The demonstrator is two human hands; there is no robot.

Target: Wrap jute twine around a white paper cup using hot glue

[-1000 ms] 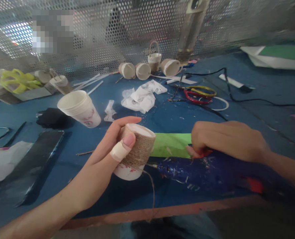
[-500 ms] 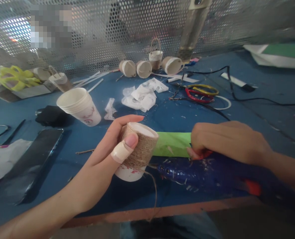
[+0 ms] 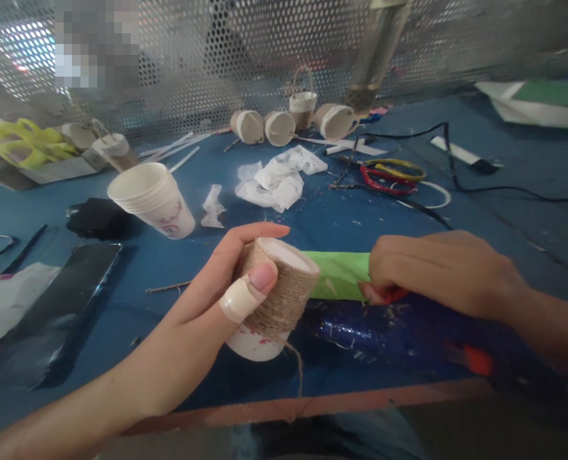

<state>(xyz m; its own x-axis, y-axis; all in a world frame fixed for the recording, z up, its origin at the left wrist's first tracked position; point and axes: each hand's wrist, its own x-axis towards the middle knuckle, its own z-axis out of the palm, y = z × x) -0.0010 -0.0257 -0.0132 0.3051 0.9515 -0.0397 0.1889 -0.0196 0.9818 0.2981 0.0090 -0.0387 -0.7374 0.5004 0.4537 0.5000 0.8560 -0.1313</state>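
Observation:
My left hand [image 3: 207,300] is wrapped round a paper cup [image 3: 255,345], its thumb bandaged. Brown twine [image 3: 291,287] is wound in tight rows over most of the cup, leaving a white band with red marks bare at the lower end. A loose twine tail [image 3: 299,367] hangs from the lowest row. My right hand [image 3: 437,271] is closed on a blue glue gun [image 3: 374,332], with fingers by its red trigger. The gun points left at the cup; its tip is hard to make out beside the twine. A green strip [image 3: 341,275] lies behind.
Stacked paper cups [image 3: 161,207] lean at left, near a phone [image 3: 63,313]. Crumpled white lace [image 3: 278,179] lies mid-table. Several twine-covered cups [image 3: 280,128] stand along the mesh panel [image 3: 264,45]. Scissors [image 3: 389,179] and a black cable [image 3: 449,160] lie at right.
The wrapped cup has shifted slightly right and towards me and is tilted more. The glue gun's tip now shows less clearly beside it. The right hand stays closed on the gun.

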